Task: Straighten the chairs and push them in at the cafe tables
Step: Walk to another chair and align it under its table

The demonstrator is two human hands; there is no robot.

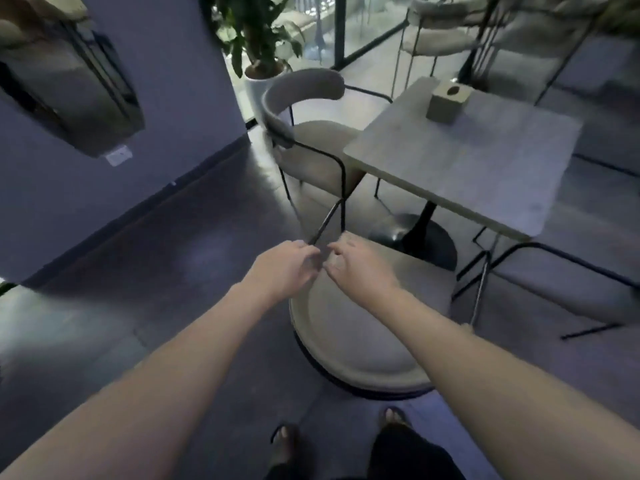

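Close together, left hand [287, 263] and right hand [360, 268], grip unclear, above chair [363, 341]; plant [256, 26] in white pot [254, 86].

A beige cushioned chair [363, 327] with a thin black metal frame lies tipped below the grip; a 2nd matching chair [311, 150] stands upright beyond, seat partly under the tabletop [478, 168].

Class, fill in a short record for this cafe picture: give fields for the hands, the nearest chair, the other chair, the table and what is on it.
hands: left hand and right hand close together over the near chair, grip unclear through blur
near chair: seat outside the table edge
far chair: seat partly under the table
table: square top, black pedestal
on table: one small box
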